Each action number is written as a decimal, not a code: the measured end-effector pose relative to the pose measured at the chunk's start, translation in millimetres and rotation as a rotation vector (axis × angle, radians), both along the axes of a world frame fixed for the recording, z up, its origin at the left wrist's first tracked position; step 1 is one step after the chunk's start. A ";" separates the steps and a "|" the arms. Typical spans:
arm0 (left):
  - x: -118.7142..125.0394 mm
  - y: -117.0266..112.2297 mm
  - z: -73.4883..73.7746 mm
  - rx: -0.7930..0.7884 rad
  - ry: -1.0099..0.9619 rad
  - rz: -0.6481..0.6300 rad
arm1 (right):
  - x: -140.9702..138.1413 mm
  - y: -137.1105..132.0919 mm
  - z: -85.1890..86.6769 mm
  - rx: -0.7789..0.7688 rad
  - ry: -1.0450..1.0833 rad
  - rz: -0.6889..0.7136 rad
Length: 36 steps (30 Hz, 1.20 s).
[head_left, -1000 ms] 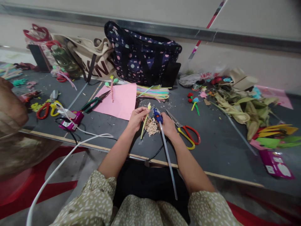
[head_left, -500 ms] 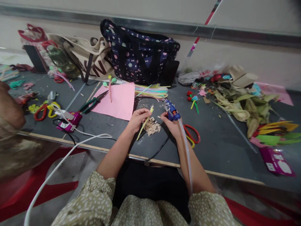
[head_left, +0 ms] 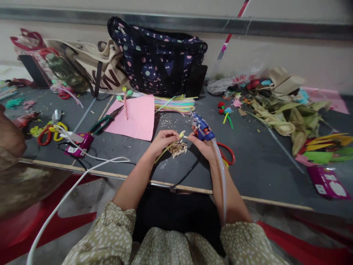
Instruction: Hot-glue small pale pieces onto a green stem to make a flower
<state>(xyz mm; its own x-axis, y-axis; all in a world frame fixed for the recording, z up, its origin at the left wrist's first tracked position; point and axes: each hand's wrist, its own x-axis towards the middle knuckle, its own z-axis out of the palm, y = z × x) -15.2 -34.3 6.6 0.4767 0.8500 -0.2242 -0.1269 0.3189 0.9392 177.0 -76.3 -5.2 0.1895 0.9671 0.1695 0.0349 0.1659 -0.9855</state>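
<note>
My left hand [head_left: 164, 142] is closed in a pinch on a yellow pipe cleaner [head_left: 162, 153]. Its stem slants down toward me, and a pale yellow bud-like tip [head_left: 182, 134] rises past my fingertips. A blue hot glue gun [head_left: 203, 129] lies in my right hand [head_left: 202, 145], nozzle pointing away, with a long translucent glue stick [head_left: 221, 173] trailing from its back over my forearm. Between that hand's thumb and finger is a small pale piece [head_left: 185, 137], at or very near the yellow tip. A pile of small beige pieces [head_left: 178, 149] lies beneath my hands.
Red-handled scissors [head_left: 226, 152] lie right of my right hand. Pliers [head_left: 106, 121] rest partly on pink paper [head_left: 138, 117]. Behind are a bundle of pipe cleaners [head_left: 176, 105] and a dark patterned bag [head_left: 160, 62]. A white cable [head_left: 82, 175] crosses the left edge. Another person's hand [head_left: 11, 134] is far left.
My hands have come closer together. The small pale piece has moved left to the yellow tip, and the pipe cleaner has tilted further over to the right.
</note>
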 end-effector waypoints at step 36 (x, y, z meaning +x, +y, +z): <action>0.2 -3.3 -1.3 0.175 0.101 -0.135 | 10.3 -0.4 -0.8 0.017 -0.217 0.065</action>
<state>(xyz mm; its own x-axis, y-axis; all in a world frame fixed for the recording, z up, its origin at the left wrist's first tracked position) -15.0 -37.6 5.2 0.5709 0.8104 -0.1315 0.0031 0.1580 0.9874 187.3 -76.7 -6.0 0.0840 0.9727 0.2162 0.2342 0.1916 -0.9531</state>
